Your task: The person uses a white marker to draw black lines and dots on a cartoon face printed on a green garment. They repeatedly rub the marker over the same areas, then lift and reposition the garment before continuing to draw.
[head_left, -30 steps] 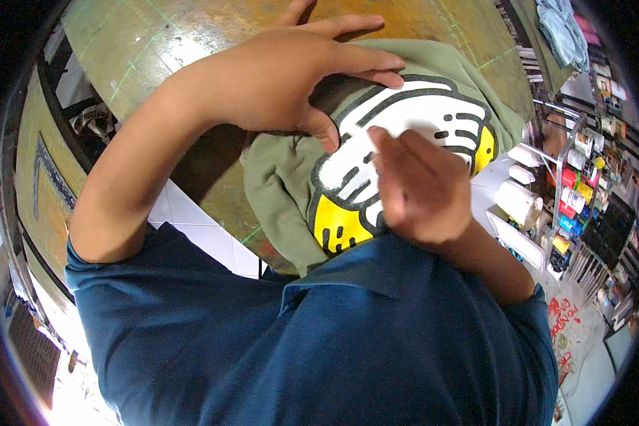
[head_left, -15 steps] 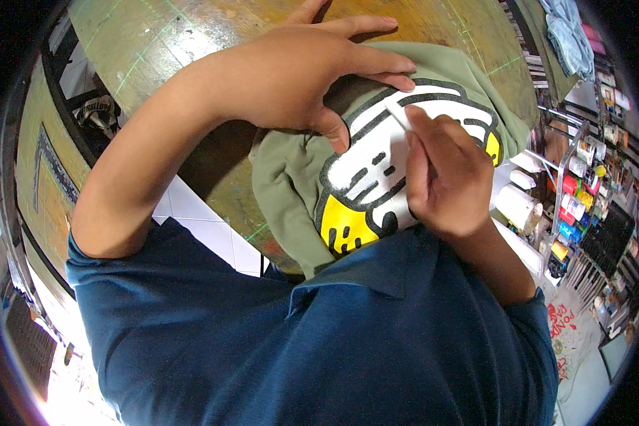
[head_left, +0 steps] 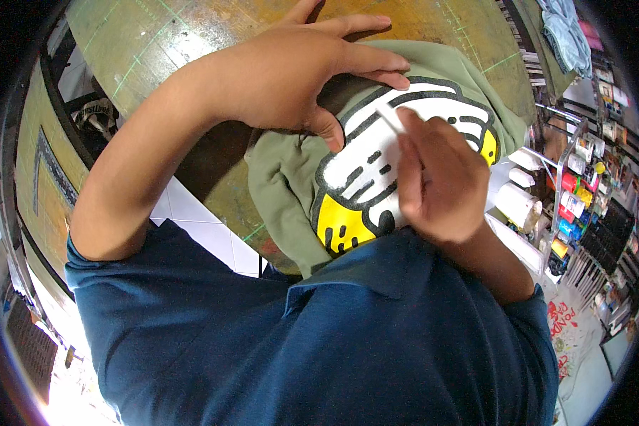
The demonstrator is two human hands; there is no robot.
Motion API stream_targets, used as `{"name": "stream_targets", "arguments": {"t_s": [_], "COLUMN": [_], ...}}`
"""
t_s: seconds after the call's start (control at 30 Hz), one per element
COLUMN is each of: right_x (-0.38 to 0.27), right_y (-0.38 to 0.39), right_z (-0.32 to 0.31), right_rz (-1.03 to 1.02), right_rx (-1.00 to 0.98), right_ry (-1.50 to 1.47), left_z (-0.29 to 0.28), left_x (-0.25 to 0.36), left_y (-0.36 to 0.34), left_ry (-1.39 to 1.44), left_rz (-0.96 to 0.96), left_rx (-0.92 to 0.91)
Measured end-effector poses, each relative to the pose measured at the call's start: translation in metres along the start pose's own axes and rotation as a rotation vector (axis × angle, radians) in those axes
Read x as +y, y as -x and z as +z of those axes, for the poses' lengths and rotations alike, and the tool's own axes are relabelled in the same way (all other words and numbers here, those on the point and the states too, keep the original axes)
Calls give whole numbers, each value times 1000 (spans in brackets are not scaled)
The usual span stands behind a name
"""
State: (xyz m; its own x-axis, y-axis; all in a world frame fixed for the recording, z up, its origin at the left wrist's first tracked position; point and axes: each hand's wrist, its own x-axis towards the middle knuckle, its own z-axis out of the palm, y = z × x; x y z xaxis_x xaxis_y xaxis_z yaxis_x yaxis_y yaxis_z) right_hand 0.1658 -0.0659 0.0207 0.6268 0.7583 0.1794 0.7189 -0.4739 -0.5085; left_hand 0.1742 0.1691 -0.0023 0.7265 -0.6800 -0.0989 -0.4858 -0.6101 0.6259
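Observation:
An olive-green garment (head_left: 280,177) lies bunched on the worktable before me, carrying a large cartoon print (head_left: 351,165) in white, yellow and black. Fingers spread wide, my left hand (head_left: 291,74) rests over the garment's far left part; its thumb and lower fingertips touch the cloth beside the print, while the upper fingers reach over the table. My right hand (head_left: 447,177) is closed in a pinch on a thin white stick (head_left: 388,116), slightly blurred, above the white part of the print. Whether the stick's tip touches the print I cannot tell.
The worktable (head_left: 145,46) has green marked lines. To the right stand a metal rack (head_left: 562,167), a white roll (head_left: 515,202) and several coloured bottles (head_left: 571,206). Light-blue cloth (head_left: 566,35) hangs at the far right. Another board (head_left: 50,213) stands at the left.
My right hand and the white stick have shifted slightly left over the print. The garment and my left hand appear a few pixels further left, the fingers still spread.

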Motion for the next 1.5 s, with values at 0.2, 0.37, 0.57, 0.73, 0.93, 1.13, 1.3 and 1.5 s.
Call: {"name": "stream_targets", "arguments": {"t_s": [0.2, 0.37, 0.57, 0.73, 0.93, 1.13, 1.3, 1.5], "right_x": [4, 7, 3, -2, 5, -1, -1, 8], "right_y": [6, 4, 5, 7, 1, 3, 4, 0], "right_z": [11, 8, 10, 13, 4, 7, 5, 3], "right_rz": [-68, -84, -52, -69, -7, -58, -17, 14], "right_rx": [-13, -23, -44, -53, -59, -53, -85, -21], "right_ry": [-44, 8, -42, -7, 14, -41, 16, 27], "left_z": [-14, 3, 2, 1, 3, 4, 8, 5], "left_x": [8, 0, 1, 0, 0, -3, -4, -1], "left_y": [1, 2, 2, 0, 5, 3, 2, 5], "left_ry": [102, -46, -25, -17, 20, -49, -93, 36], "left_rz": [-1, -11, -20, -4, 44, 86, 116, 83], "left_rx": [-49, 0, 10, 5, 79, 102, 121, 100]}}
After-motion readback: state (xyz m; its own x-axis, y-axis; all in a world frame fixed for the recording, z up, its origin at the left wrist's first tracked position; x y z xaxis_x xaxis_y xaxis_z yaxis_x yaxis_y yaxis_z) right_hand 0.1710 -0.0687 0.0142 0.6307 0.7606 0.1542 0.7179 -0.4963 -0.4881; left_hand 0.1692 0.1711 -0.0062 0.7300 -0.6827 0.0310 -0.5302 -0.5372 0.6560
